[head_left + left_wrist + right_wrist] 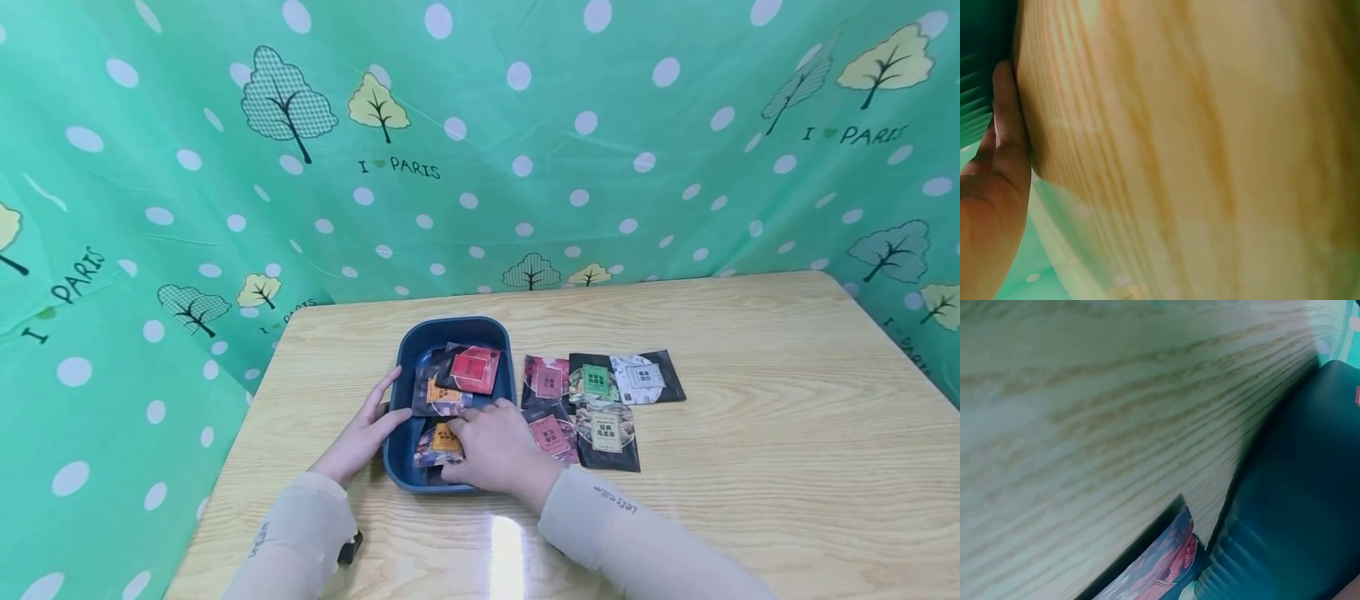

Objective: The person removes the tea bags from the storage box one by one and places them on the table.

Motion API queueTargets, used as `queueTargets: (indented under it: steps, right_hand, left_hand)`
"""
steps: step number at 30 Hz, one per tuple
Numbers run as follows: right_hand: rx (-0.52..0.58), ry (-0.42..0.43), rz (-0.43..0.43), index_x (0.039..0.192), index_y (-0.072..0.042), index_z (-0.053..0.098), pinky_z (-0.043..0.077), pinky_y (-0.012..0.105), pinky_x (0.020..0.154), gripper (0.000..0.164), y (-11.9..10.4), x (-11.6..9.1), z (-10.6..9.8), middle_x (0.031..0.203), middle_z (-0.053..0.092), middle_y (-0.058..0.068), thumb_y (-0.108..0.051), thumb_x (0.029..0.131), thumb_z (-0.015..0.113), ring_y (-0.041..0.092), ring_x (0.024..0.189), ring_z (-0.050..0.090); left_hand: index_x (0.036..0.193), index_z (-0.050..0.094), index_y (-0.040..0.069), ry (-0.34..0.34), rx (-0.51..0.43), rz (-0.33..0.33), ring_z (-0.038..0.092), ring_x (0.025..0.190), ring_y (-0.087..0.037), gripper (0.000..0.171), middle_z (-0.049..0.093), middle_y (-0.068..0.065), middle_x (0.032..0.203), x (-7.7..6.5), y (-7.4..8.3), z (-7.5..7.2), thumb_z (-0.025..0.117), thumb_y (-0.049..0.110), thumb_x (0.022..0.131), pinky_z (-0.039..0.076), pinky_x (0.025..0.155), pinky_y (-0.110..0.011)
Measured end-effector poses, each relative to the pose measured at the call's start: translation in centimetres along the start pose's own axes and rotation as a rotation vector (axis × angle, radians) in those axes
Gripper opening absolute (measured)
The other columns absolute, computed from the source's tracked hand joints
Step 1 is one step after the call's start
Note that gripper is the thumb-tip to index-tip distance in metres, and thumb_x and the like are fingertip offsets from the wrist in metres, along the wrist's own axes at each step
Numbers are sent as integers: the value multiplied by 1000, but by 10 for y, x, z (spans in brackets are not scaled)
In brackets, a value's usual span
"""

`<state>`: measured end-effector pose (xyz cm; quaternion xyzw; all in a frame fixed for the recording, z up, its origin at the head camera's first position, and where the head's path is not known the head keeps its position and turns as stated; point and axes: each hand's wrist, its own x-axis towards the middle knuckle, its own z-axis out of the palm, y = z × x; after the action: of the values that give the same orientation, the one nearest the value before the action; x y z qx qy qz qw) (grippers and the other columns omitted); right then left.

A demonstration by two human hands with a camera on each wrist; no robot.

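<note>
Within the blue bin (452, 327), near end, our right hand (498, 448) bends over the nearer orange-labelled sachet (444, 437); we cannot tell whether it pinches; we'd do best to take 1 edge, bin braced; label up, long axis partly hidden; our left hand (362, 432), fingers extended, is at the bin's left rim; 5 sachets (594, 382) lie right of the bin.
</note>
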<state>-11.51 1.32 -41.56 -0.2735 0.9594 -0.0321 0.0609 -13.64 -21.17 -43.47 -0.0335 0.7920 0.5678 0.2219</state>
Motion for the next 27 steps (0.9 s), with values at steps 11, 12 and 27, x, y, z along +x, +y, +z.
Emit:
queueTargets:
  steps: [11,12,27]
  right_hand:
    - [80,41,-35,131,-34,64,46,44,98,53,3,-2,1,134,65,-4,-62,87,54,21,114,67]
    - [87,51,-39,131,-34,65,46,44,98,52,3,-3,1,134,65,-4,-61,87,54,21,114,67]
    - [148,146,-79,123,-33,71,49,38,101,36,5,-8,2,131,67,-5,-46,94,54,15,118,65]
  left_hand:
    - [153,13,53,-14,-16,-5,50,133,-41,65,31,-22,158,0,1,0,52,37,102,45,107,-51]
    - [153,13,52,-14,-17,-5,50,133,-40,65,31,-22,158,0,1,-1,52,37,102,45,108,-51]
    - [153,13,52,-12,-3,-4,46,137,-43,66,29,-22,160,0,1,0,51,38,102,40,111,-55]
